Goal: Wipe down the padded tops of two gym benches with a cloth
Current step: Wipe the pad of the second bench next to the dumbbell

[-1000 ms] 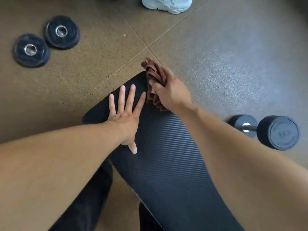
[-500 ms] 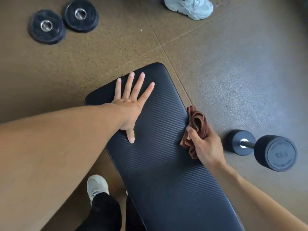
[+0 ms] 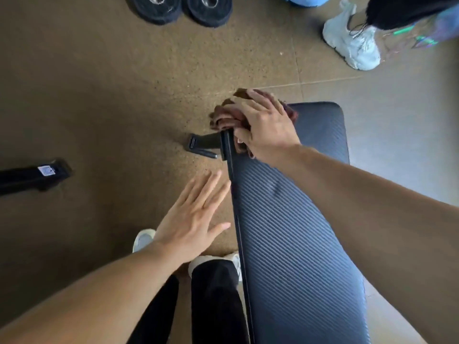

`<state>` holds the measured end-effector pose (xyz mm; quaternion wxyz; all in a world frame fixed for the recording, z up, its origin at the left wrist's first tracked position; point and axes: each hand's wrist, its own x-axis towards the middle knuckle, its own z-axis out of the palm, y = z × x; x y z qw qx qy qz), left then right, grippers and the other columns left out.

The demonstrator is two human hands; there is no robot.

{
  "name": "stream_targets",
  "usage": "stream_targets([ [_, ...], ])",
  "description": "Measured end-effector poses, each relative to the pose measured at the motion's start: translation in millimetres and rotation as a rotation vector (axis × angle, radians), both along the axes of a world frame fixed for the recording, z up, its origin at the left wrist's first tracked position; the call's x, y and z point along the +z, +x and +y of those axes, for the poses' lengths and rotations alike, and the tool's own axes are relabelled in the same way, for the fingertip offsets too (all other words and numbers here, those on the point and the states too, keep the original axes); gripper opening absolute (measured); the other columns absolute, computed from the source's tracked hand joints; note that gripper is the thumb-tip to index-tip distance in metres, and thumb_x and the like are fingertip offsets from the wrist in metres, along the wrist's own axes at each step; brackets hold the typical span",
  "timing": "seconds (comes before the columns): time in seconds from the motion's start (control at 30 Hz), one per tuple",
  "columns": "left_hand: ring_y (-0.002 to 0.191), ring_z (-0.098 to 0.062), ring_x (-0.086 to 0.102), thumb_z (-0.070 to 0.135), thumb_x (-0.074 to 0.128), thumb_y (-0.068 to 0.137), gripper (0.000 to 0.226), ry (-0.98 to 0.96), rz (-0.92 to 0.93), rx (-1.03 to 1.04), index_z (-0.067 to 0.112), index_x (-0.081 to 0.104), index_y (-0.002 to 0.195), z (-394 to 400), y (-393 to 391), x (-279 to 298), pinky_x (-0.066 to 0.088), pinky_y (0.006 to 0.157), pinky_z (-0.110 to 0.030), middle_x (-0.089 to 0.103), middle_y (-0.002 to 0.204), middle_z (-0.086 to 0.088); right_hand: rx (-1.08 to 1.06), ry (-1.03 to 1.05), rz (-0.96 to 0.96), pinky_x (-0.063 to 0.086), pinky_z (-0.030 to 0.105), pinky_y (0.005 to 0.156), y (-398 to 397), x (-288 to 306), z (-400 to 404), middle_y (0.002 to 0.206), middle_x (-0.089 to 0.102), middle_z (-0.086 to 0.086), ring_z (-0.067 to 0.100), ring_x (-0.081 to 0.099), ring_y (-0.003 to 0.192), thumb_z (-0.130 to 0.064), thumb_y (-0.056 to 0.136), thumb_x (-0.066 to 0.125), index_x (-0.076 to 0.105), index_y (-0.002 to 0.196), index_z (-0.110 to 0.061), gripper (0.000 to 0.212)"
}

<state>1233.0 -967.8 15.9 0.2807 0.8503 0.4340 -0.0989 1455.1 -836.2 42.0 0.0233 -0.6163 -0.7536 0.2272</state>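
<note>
A dark ribbed bench pad (image 3: 293, 234) runs from the bottom centre up to the right of middle. My right hand (image 3: 265, 127) grips a bunched brown cloth (image 3: 223, 117) at the pad's far left corner, where the cloth spills over the edge. My left hand (image 3: 193, 219) hovers flat with straight fingers beside the pad's left edge, holding nothing, its fingertips close to the edge. Only this one bench pad is in sight.
Two black weight plates (image 3: 181, 7) lie on the brown rubber floor at the top. A black bench foot (image 3: 201, 145) sticks out left under the cloth. Another black frame bar (image 3: 34, 176) lies far left. A second person's white shoe (image 3: 352, 43) stands top right. My own legs (image 3: 213, 301) are at the bottom.
My right hand carried the cloth from the pad's right edge to its far left corner. My left hand lifted off the pad and now sits left of it. The view shifted; the dumbbell is out of sight.
</note>
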Motion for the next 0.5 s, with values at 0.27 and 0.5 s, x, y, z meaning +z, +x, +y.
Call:
stream_targets([
  [0.27, 0.157, -0.021, -0.004, 0.057, 0.042, 0.101, 0.087, -0.252, 0.134, 0.484, 0.017, -0.006, 0.161, -31, -79, 4, 0.002, 0.127, -0.038, -0.008, 0.17, -0.006, 0.835, -0.196, -0.314, 0.013, 0.067, 0.124, -40, 12, -115, 0.111, 0.075, -0.007, 0.031, 0.053, 0.138, -0.062, 0.087, 0.061, 0.076, 0.104, -0.028, 0.04],
  [0.5, 0.156, -0.022, 0.008, 0.05, 0.047, 0.101, 0.08, -0.176, 0.039, 0.381, 0.016, 0.007, 0.161, -33, -106, 14, 0.011, 0.127, -0.038, 0.004, 0.17, -0.007, 1.189, -0.375, -0.616, 0.008, 0.063, 0.122, -66, 9, -161, 0.127, 0.067, 0.001, 0.031, 0.053, 0.13, -0.053, 0.094, 0.061, 0.066, 0.122, -0.024, 0.04],
])
